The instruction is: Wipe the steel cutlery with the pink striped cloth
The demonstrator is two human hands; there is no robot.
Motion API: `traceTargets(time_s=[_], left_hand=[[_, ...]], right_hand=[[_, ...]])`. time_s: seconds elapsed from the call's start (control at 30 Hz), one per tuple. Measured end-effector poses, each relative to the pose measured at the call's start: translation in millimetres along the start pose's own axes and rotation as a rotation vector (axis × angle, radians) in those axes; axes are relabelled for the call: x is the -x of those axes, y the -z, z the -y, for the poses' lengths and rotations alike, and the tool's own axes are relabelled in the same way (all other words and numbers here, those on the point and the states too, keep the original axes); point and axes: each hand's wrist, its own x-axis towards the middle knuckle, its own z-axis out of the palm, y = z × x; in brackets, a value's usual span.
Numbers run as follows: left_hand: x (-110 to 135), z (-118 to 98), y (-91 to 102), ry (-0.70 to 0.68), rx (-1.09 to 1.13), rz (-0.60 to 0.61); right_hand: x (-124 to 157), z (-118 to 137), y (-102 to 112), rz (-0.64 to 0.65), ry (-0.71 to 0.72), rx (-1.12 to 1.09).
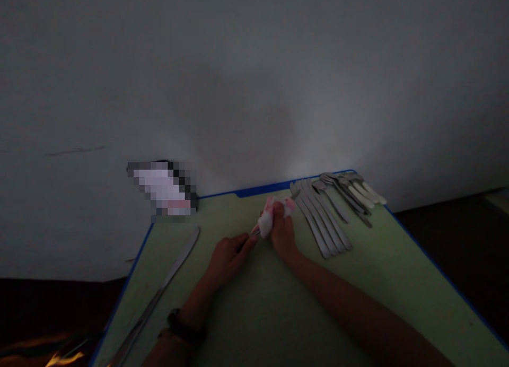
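My left hand (228,255) is closed on the handle end of a piece of cutlery (254,230), most of which is hidden. My right hand (283,233) is wrapped around a pink and white cloth (270,214) that covers the other end of that piece. Both hands rest near the middle of a green table (278,314). Just right of my right hand lies a row of several knives (322,221).
A pile of forks and white-handled cutlery (352,192) lies at the table's far right corner. Two long knives (167,282) lie along the left edge. A blurred-out object (163,189) sits at the far left corner. A pale wall stands behind; the scene is dim.
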Motion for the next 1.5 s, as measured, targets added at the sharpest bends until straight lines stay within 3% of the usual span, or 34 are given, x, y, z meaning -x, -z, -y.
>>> traceTargets(time_s=[0.33,0.5,0.67,0.8,1.0,1.1,1.17,1.27,1.37,1.5], left_hand=[[-1,-3,1.8,-0.03,0.202,-0.075],[-3,-4,1.4,0.044,0.468,-0.094],[-7,1,-3.9,0.114,0.707,-0.109],[-8,3,-4.4,0.136,0.797,-0.127],[-5,4,-0.2,0.114,0.837,-0.151],[-3,-2,-0.5,0.073,0.809,-0.211],[-1,-8,-2.7,0.045,0.797,-0.323],[2,-14,-7.7,0.025,0.825,-0.463],[4,-15,-11.6,0.027,0.809,-0.389],[4,-13,-12.5,-0.011,0.633,-0.258]], right_hand=[[3,-6,2,0.197,0.105,0.152],[-1,2,18,0.325,0.144,0.125],[9,14,42,0.335,0.167,0.21],[20,22,52,0.529,0.171,0.354],[30,29,49,0.697,0.46,0.856],[36,28,48,0.66,0.542,1.111],[39,25,47,0.577,0.53,1.18],[41,21,46,0.535,0.44,1.076],[38,21,45,0.55,0.348,0.775],[29,24,43,0.515,0.4,0.499]])
